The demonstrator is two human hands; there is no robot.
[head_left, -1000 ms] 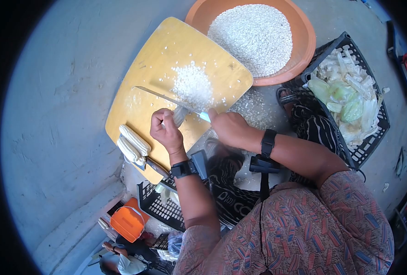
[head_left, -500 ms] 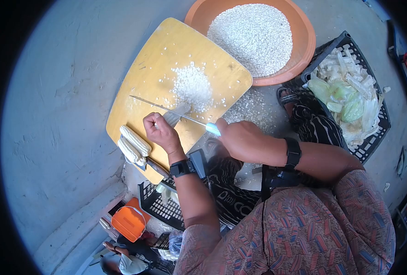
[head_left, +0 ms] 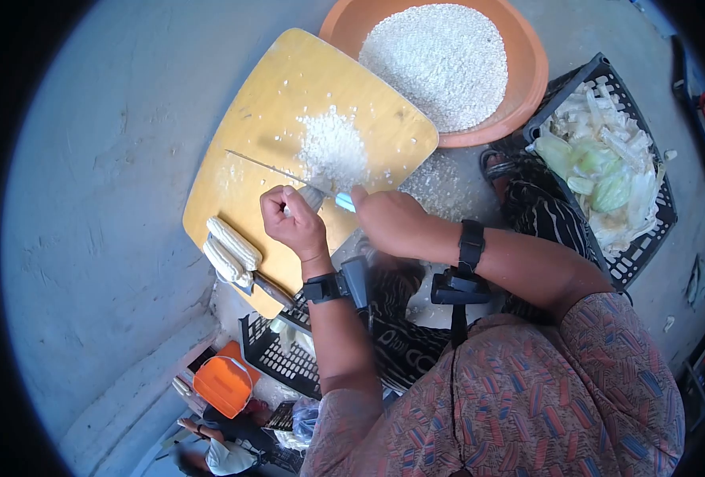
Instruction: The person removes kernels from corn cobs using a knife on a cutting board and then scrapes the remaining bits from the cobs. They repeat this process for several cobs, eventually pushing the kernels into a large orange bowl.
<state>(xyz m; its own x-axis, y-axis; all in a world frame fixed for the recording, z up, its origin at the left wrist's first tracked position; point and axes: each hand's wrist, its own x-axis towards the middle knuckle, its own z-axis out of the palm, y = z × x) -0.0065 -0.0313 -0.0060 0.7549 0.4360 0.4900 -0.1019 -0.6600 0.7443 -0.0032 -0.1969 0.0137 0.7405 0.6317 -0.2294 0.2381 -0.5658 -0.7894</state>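
Observation:
My left hand (head_left: 293,219) is closed around a white corn cob (head_left: 311,197) over the yellow board (head_left: 265,119). In my right hand (head_left: 384,219) is the light blue handle of a knife (head_left: 271,168), whose long thin blade reaches left across the board, just beyond the cob. Behind the cob lies a pile of cut white kernels (head_left: 333,147). Several white corn cobs (head_left: 233,244) rest at the board's left edge, beside a second knife with a dark handle (head_left: 273,291).
Beyond the board stands an orange basin (head_left: 527,71) of white kernels. A black crate (head_left: 664,199) at the right holds cobs and husks. Another black crate (head_left: 285,364) and an orange bucket (head_left: 224,387) are below the board. Another person (head_left: 229,459) is at the bottom left.
My right hand and the knife have moved left and up, nearer the kernel pile. My left hand has shifted slightly right with the cob.

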